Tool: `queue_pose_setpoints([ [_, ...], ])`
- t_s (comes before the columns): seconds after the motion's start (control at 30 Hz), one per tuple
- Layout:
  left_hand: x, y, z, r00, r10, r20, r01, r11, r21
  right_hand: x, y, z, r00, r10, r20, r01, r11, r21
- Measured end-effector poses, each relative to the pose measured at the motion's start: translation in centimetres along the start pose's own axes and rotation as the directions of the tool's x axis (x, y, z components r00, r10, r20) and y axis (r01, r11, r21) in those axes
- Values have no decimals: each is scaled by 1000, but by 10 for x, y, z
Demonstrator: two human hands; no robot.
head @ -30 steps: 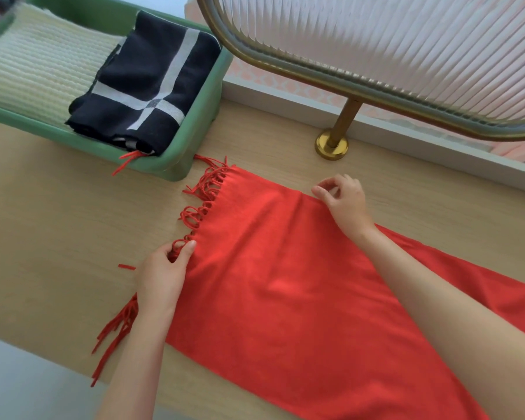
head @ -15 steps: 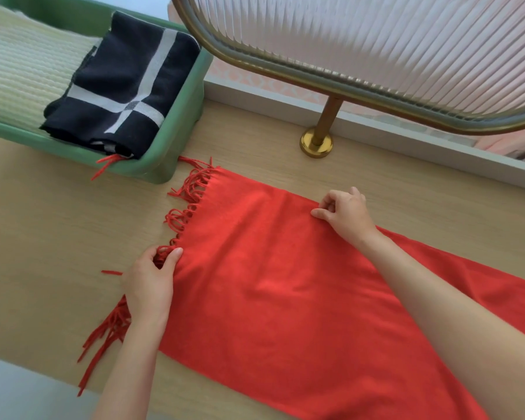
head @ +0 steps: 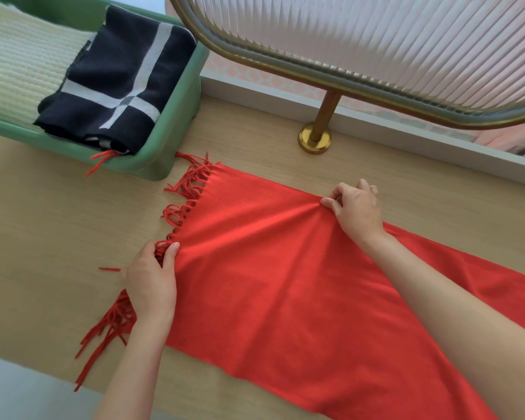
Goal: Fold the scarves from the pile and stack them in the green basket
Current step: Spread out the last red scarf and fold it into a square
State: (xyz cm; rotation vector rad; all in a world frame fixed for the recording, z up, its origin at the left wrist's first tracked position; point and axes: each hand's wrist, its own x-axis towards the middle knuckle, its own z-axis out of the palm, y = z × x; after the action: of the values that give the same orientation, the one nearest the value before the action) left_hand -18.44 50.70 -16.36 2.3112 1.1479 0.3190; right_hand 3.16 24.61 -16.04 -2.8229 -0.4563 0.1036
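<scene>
Hands pinching red scarf beside green basket

Red fringed fleece scarf [head: 285, 283] lies spread flat on the pale wooden tabletop [head: 58, 213], just in front and to the right of the green plastic basket [head: 176, 128]. Its tasselled fringe [head: 188, 192] almost reaches the basket's near right corner.

The left hand [head: 152, 286] holds the fringed end, well in front of the basket. Its grip is closed, with the thumb on top of the cloth and the fingers curled among the tassels. The right hand [head: 356, 209], farther right of the basket, has its grip pinched tight on the scarf's far edge, and creases fan out from the pinch.

Inside the basket, a folded black scarf with white stripes [head: 119, 77] lies at the right end. A cream ribbed knit scarf [head: 19, 71] lies to its left. A red strand [head: 100, 162] hangs over the basket's front rim.
</scene>
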Motion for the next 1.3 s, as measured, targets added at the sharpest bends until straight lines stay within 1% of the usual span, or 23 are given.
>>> queue_pose_setpoints([
  [0.07,1,-1,2,1000,-8,2,8,1000,6,0,-1,0,1000,-4,-3,4,999,35],
  [0.2,2,3,1,999,-38,31,38,999,-9,6,-15,-1,999,44,27,-48,981,187],
  [0.4,0,3,-3,996,-68,65,74,993,-88,25,-62,13,996,-40,76,17,960,278],
  [0.6,3,2,-3,993,-101,59,108,984,-142,35,-90,26,994,-85,71,64,964,259],
  [0.73,0,2,-2,991,-134,12,134,979,-153,35,-88,30,998,-41,-39,48,981,190],
  [0.8,0,3,0,989,-148,0,146,977,-158,33,-87,32,995,-44,-94,59,984,169],
  [0.9,0,3,2,989,-144,-18,140,982,-126,32,-87,32,993,-61,-102,76,986,151],
  [1.03,0,3,5,994,-107,-21,106,994,-26,28,-80,29,992,-65,-109,87,972,219],
  [1.1,3,7,5,992,-124,8,124,992,-17,27,-73,25,997,-22,-73,39,970,241],
  [1.17,9,14,4,991,-125,51,128,990,-53,28,-66,21,1000,-3,7,1,966,257],
  [1.23,16,21,5,988,-126,90,135,986,-97,34,-69,18,998,-30,62,11,959,283],
  [1.3,20,23,6,986,-125,108,138,983,-119,44,-83,18,995,-53,83,31,967,251],
])
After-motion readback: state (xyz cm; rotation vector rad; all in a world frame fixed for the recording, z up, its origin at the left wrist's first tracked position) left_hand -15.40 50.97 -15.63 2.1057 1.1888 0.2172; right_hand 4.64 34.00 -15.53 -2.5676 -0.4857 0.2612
